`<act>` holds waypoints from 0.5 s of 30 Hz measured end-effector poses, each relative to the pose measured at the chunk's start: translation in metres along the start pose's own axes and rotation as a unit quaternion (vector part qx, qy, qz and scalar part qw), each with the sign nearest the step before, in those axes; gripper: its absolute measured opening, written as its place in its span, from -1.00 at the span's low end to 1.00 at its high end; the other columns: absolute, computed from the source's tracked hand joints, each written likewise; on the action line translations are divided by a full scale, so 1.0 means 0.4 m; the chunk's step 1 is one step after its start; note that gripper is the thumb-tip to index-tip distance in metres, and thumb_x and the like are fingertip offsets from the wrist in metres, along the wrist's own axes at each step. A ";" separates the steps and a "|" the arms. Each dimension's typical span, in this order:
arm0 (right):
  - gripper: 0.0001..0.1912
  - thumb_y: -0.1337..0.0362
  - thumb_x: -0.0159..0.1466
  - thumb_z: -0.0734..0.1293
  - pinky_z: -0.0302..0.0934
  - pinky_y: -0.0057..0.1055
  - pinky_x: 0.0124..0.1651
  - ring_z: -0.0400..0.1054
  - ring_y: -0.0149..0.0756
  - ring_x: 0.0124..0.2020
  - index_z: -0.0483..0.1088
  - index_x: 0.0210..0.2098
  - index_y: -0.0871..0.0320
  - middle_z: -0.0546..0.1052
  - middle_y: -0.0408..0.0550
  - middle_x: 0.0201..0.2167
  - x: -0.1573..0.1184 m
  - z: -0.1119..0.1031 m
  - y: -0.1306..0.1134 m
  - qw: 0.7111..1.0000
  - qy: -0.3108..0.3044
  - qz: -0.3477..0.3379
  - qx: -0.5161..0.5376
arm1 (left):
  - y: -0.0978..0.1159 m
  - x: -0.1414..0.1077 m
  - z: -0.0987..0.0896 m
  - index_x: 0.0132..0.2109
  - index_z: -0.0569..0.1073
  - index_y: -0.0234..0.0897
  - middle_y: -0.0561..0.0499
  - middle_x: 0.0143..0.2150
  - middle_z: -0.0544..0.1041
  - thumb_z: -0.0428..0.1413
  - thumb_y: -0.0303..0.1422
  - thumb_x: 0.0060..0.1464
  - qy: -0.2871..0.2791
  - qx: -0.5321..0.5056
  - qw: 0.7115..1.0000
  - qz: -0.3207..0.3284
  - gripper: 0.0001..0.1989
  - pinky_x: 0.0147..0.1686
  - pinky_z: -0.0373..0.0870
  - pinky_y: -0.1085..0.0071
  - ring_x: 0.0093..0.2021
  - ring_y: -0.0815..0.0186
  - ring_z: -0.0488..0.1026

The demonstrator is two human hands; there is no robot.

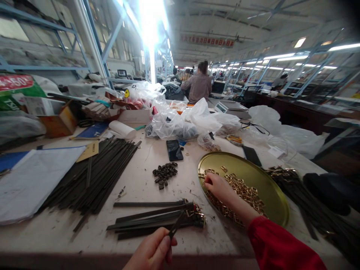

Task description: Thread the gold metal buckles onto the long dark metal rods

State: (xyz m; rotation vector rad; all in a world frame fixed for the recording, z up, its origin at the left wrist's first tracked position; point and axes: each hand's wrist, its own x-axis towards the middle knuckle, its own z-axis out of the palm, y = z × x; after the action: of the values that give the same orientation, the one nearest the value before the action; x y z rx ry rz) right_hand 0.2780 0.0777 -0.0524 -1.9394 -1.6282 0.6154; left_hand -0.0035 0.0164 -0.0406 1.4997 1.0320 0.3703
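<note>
My left hand (154,247), at the table's front edge, pinches a dark strap (176,225) between thumb and fingers; its tip points up and right. Just beyond it lies a bundle of dark straps (149,217) with gold buckles (198,213) at their right ends. My right hand (218,185) reaches over the round gold tray (242,163), fingers drawn together among loose gold buckles (250,195). Whatever sits between those fingertips is hidden. Several small dark loops (165,173) are heaped left of the tray.
Many long dark strips (104,180) lie at left beside white paper sheets (47,176). A black phone (174,150) rests mid-table. Clear plastic bags (182,123) and a scale (232,108) stand behind. More buckled straps (303,198) lie at right. A person (198,86) is farther back.
</note>
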 end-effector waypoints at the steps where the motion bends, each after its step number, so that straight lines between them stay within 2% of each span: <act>1: -0.92 0.36 0.05 0.26 0.06 -0.41 -0.39 0.21 -0.34 -0.49 0.27 -0.56 0.13 0.33 -0.18 -0.58 -0.027 -0.001 -0.022 1.000 -0.004 0.001 0.028 | 0.007 -0.001 -0.003 -0.35 0.35 -0.29 0.08 -0.51 0.32 -0.16 -0.14 0.14 0.018 0.004 1.000 0.013 -0.66 -0.39 0.17 0.49 -0.45 0.38 0.23; 3: -0.88 0.22 0.13 0.23 0.10 -0.42 -0.44 0.22 -0.37 -0.52 0.27 -0.47 0.13 0.35 -0.18 -0.58 -0.092 0.008 -0.076 0.995 -0.034 -0.001 0.094 | 0.030 -0.004 -0.009 -0.39 0.33 -0.29 0.09 -0.54 0.28 -0.16 -0.15 0.13 0.050 0.001 0.998 0.033 -0.67 -0.43 0.16 0.50 -0.46 0.38 0.21; 5: -0.77 0.09 0.13 0.24 0.14 -0.43 -0.47 0.23 -0.39 -0.56 0.27 -0.40 0.14 0.37 -0.20 -0.58 -0.162 0.032 -0.133 0.975 -0.090 0.008 0.203 | 0.056 -0.007 -0.012 -0.44 0.29 -0.28 0.11 -0.57 0.24 -0.15 -0.16 0.13 0.063 -0.010 0.997 0.046 -0.67 -0.48 0.12 0.51 -0.50 0.40 0.19; 7: -0.68 0.02 0.04 0.34 0.13 -0.44 -0.48 0.20 -0.43 -0.59 0.29 -0.41 0.15 0.35 -0.22 -0.60 -0.223 0.065 -0.179 0.922 -0.143 0.038 0.358 | 0.079 -0.013 -0.013 -0.43 0.28 -0.28 0.13 -0.58 0.23 -0.14 -0.18 0.12 0.065 -0.021 0.996 0.056 -0.70 -0.52 0.09 0.52 -0.54 0.43 0.15; 9: -0.64 0.01 -0.05 0.41 0.09 -0.46 -0.50 0.16 -0.47 -0.61 0.31 -0.46 0.16 0.33 -0.24 -0.63 -0.265 0.099 -0.211 0.873 -0.173 0.064 0.451 | 0.092 -0.023 -0.013 -0.37 0.29 -0.29 0.15 -0.56 0.24 -0.11 -0.21 0.11 0.059 -0.019 0.996 0.062 -0.74 -0.52 0.08 0.52 -0.56 0.44 0.13; 13: -0.67 0.05 -0.04 0.43 0.03 -0.49 -0.51 0.12 -0.50 -0.61 0.31 -0.51 0.17 0.33 -0.25 -0.63 -0.307 0.140 -0.242 0.847 -0.207 0.087 0.482 | 0.087 -0.049 -0.014 -0.39 0.27 -0.30 0.15 -0.54 0.25 -0.09 -0.29 0.10 0.052 0.017 0.997 0.061 -0.81 -0.49 0.10 0.52 -0.52 0.44 0.16; 15: -0.73 0.13 -0.01 0.43 0.03 -0.51 -0.48 0.11 -0.51 -0.57 0.32 -0.50 0.17 0.33 -0.25 -0.59 -0.320 0.146 -0.251 0.830 -0.218 0.095 0.504 | 0.079 -0.063 -0.013 -0.39 0.27 -0.29 0.12 -0.51 0.29 -0.10 -0.33 0.11 0.071 0.053 0.994 0.067 -0.83 -0.47 0.11 0.51 -0.49 0.42 0.20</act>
State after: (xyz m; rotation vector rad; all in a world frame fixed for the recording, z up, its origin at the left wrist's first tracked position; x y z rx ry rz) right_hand 0.1436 -0.0286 -0.0298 -1.1744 -0.9353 1.6834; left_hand -0.0090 0.0040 -0.0024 1.6623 1.0790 0.5290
